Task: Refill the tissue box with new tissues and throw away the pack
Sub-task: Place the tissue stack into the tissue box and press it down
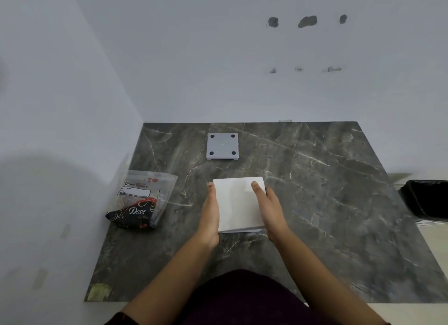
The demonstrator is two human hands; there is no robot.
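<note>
Head view: the left hand (210, 212) and right hand (268, 209) are pressing against opposite sides of a white stack of tissues (238, 203), which is lying on the dark marble table (327, 203). Beyond it, well apart, the grey box base (222, 146) is lying with 4 dark feet showing. The plastic tissue pack (143, 199) is lying left; a black-lined bin (428, 199) is standing at the right edge.

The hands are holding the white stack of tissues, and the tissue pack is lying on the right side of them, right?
Not quite. The head view shows the tissue pack lying to the left of the hands, not the right. Both hands do hold the white stack of tissues.
</note>
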